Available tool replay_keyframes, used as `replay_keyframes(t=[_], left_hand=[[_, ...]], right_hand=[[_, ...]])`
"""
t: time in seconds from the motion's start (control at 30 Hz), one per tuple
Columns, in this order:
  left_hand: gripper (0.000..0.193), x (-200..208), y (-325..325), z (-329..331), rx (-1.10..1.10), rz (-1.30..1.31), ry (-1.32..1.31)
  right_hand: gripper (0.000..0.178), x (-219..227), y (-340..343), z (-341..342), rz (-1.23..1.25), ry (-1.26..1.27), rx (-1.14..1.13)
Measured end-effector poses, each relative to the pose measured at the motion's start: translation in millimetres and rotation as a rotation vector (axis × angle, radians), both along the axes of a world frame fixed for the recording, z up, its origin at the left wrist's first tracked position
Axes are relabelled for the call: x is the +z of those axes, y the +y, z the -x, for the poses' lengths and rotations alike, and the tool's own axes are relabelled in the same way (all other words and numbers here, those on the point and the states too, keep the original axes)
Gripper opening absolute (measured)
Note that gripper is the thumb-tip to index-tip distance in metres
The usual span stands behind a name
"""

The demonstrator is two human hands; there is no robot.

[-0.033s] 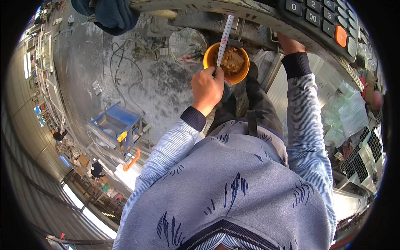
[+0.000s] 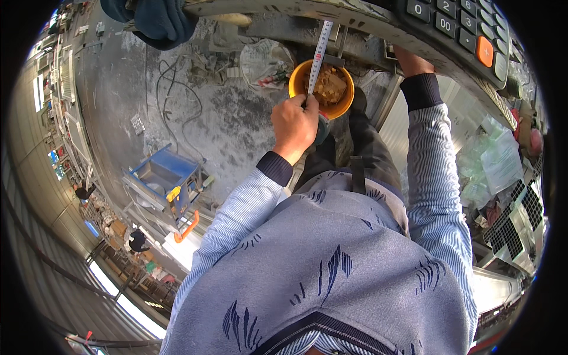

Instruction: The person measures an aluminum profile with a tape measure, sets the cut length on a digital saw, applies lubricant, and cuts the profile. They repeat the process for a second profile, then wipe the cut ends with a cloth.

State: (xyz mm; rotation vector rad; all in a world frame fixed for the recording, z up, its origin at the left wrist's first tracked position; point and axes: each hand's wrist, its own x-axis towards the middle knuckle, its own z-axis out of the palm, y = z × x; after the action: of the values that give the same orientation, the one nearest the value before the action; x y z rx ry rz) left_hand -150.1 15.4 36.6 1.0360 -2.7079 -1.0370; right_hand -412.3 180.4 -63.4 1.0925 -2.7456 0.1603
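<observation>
My left hand (image 2: pixel 294 125) is closed around the case of a tape measure, which shows only in part beside the fingers. Its white blade (image 2: pixel 322 44) runs out away from me, up to the edge of a worn workbench (image 2: pixel 284 8). Below the blade stands a yellow bucket (image 2: pixel 350 102) with brownish chunks (image 2: pixel 331 86) inside. My right hand (image 2: pixel 411 61) reaches under the bench's edge at the right, and its fingers are hidden there. Above that hand, a large dark calculator (image 2: pixel 467 35) with an orange key lies on the bench.
A dark blue cloth (image 2: pixel 163 23) hangs over the bench at the left. On the dusty floor lie a looped cable (image 2: pixel 161 97) and a blue metal trolley (image 2: pixel 163 168). Clear plastic sheeting (image 2: pixel 494 157) and black grids (image 2: pixel 509 216) are at the right. Two people are far left.
</observation>
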Motion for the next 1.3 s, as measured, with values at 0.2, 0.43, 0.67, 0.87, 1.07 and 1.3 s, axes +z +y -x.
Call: replay_keyframes(t=[0.2, 0.43, 0.67, 0.87, 1.07, 1.3], left_hand=[[0.03, 3, 2, 2, 0.032, -0.035, -0.01], [0.028, 4, 4, 2, 0.045, -0.059, 0.009], [0.028, 2, 4, 2, 0.052, -0.053, 0.0], [0.032, -1, 4, 2, 0.062, -0.032, -0.019], [0.034, -2, 4, 1, 0.056, -0.061, 0.006], [0.034, -3, 1, 1, 0.037, -0.059, 0.017]], right_hand=[[0.041, 5, -3, -1, -0.637, 0.416, -0.053], [0.042, -14, 10, 11, -0.446, 0.37, -0.013], [0.043, -25, 16, 29, -0.016, 0.051, -0.007], [0.043, -19, 10, 37, 0.044, 0.022, -0.031], [0.043, -15, 8, 39, 0.067, 0.018, -0.043], [0.044, -12, 10, 42, 0.08, 0.01, -0.066]])
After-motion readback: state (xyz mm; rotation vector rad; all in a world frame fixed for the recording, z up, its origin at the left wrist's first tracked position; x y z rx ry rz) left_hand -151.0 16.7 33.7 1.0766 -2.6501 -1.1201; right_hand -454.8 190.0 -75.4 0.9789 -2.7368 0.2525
